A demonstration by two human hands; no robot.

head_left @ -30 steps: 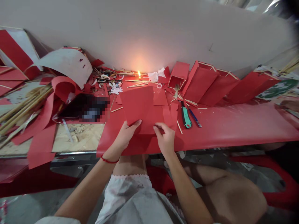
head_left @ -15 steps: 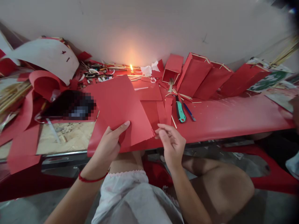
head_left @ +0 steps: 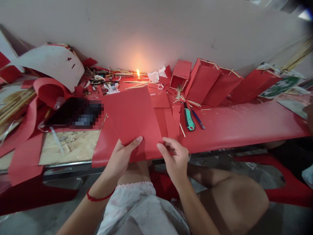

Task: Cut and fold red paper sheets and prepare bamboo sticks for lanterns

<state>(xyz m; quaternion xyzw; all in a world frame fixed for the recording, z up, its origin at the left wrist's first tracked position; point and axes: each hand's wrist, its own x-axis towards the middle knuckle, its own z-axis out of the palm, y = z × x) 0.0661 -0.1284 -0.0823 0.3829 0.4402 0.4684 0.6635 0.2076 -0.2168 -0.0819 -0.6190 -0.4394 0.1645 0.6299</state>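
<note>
A flat sheet of red paper (head_left: 134,117) is held up over the table's front edge, tilted toward me. My left hand (head_left: 123,158) grips its lower edge, thumb on top and the other fingers hidden underneath. At the sheet's lower right corner, my right hand (head_left: 174,156) pinches the edge between thumb and fingers. A red cord circles my left wrist. Beyond the sheet lie red paper pieces (head_left: 171,122), a turquoise utility knife (head_left: 188,119) and a slim blue tool (head_left: 198,119).
A lit candle (head_left: 138,75) burns near the wall behind the sheet. Red paper boxes with stick frames (head_left: 204,78) lean at the back right. Thin sticks (head_left: 137,85) and scraps litter the back. A dark phone-like device (head_left: 73,112) and curled red paper (head_left: 50,88) occupy the left.
My right hand has closed on the sheet's lower right corner, where its fingers were loosely apart beside it. The sheet has turned slightly and shifted down in view.
</note>
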